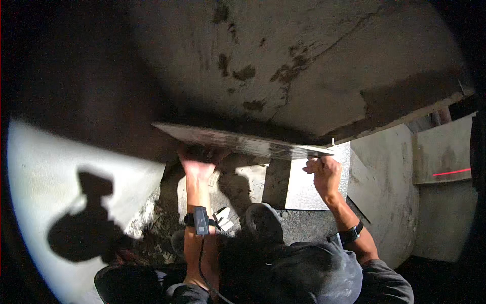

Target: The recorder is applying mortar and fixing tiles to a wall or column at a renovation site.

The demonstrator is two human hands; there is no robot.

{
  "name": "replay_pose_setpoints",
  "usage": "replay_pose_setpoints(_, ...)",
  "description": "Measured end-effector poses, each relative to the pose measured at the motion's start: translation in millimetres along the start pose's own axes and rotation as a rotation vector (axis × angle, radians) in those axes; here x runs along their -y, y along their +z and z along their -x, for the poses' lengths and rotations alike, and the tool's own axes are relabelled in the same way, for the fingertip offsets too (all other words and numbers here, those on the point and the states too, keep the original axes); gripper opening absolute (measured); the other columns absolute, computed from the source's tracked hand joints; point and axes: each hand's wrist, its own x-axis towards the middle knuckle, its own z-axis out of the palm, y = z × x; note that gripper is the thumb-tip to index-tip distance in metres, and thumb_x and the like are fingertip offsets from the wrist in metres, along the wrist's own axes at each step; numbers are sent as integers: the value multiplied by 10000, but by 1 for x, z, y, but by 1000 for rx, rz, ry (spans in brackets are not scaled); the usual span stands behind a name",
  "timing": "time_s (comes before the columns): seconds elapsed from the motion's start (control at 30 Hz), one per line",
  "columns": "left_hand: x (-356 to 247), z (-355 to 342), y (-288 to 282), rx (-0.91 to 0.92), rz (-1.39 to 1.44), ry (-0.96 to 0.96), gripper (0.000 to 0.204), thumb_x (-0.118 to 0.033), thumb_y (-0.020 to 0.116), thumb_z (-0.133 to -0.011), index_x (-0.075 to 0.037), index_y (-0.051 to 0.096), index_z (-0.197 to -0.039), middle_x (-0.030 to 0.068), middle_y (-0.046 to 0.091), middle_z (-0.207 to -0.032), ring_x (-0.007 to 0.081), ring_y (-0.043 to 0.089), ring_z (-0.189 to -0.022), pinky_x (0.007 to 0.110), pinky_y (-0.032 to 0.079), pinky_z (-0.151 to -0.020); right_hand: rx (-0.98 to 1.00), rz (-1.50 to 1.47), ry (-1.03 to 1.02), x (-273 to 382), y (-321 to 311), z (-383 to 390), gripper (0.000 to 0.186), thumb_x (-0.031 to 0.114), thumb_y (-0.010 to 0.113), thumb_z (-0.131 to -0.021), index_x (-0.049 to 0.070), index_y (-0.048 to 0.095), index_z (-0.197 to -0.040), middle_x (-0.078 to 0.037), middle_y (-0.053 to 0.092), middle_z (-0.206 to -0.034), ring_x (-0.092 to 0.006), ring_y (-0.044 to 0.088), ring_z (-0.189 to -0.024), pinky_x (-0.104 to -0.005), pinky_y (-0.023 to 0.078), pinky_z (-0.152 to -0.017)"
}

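A large thin flat tile (243,143) is seen nearly edge-on, its glossy face toward me, close along the lower part of a rough grey wall (253,61). My left hand (200,163) is under the tile's left part, palm up against it; its fingers are mostly lost in dark shadow. At the right end, my right hand (325,171) has its fingers curled at the tile's lower edge. Just above this end stands a small white clip-like piece (333,142).
A pale speckled panel (309,185) lies below my right hand. White scraps (226,219) and gravelly debris cover the floor near my shoe (264,219). A red laser line (452,172) crosses the right wall. A shadow falls on the pale left wall (45,167).
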Motion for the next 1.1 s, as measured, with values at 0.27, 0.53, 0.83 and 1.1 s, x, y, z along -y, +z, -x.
replay_pose_setpoints(0.27, 10, -5, 5, -58, 12, 13, 737, -671, 427, -947, -209, 396, -1519, 154, 338, -1565, 425, 342, -1413, 830, 295, -1020, 43, 207, -22, 18, -6, -5, 159, 49, 532, -1010, -47, 657, -993, -113, 688, -806, -171, 681, -669, -319, 600, -623)
replay_pose_setpoints(0.53, 15, -8, -10, -46, 37, -5, 555, -515, 429, -1042, -155, 485, -1460, 161, 446, -1518, 398, 426, -1372, 690, 341, -1106, -21, 342, -160, 7, -1, -8, 189, 60, 523, -992, -44, 615, -862, -119, 705, -713, -227, 731, -654, -333, 593, -581)
replay_pose_setpoints(0.83, 19, -15, -32, 104, -167, 37, 660, -568, 573, -954, -117, 502, -1431, 126, 534, -1440, 347, 480, -1349, 635, 420, -1086, -3, 483, -289, 16, -4, -11, 74, -41, 583, -901, -1, 641, -879, -178, 720, -806, -282, 727, -693, -372, 571, -622)
replay_pose_setpoints(1.1, 27, -23, -33, 87, -167, 40, 652, -588, 600, -927, -149, 526, -1403, 94, 564, -1411, 319, 532, -1294, 610, 440, -1066, -82, 588, -305, 12, -5, -10, 32, -10, 651, -867, 15, 660, -885, -160, 709, -786, -298, 703, -666, -387, 533, -607)
